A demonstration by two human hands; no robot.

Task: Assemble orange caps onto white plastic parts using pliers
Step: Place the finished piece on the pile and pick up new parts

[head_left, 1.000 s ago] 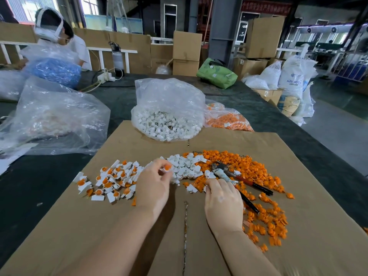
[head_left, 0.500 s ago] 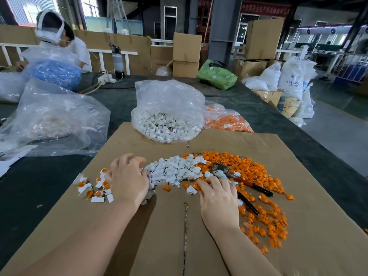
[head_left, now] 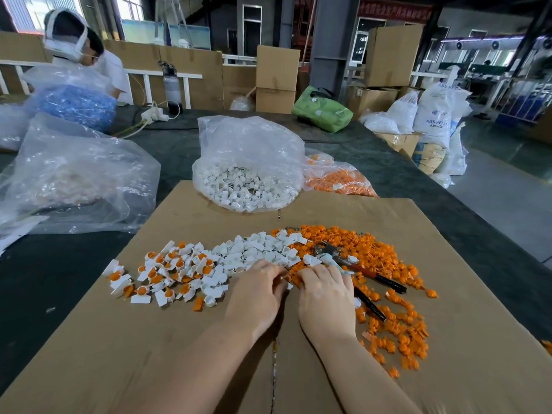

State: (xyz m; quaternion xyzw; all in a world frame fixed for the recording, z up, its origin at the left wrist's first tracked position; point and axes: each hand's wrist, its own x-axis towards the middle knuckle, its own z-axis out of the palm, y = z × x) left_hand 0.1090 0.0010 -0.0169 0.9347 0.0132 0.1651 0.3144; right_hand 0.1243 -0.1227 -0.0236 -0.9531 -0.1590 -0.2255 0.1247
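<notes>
Honestly, both my hands were bunched together at the seam between the two piles. My left hand had its fingers curled down over the near edge of the white parts, and my right hand was curled the same way just beside it, at the fringe of the orange caps. A sliver of white and orange showed between my fingertips, so I judged I was pinching a part on one side and a cap on the other, though my knuckles hid the actual contact and I could not tell for certain what either hand held.

The pliers lay untouched just beyond my right hand, head on the caps and dark handles pointing back toward me. The finished pieces sat well to the left on the cardboard.

To do this step well, I reckoned the cap had to be started square in the part's ring by finger first, not cocked, since a tilted cap would likely crush or skate off once squeezed. Keeping the pair in my left hand would free my right for the pliers, which were close enough to reach without looking. A gentle, even squeeze seemed safer than a hard one on such small plastic.
</notes>
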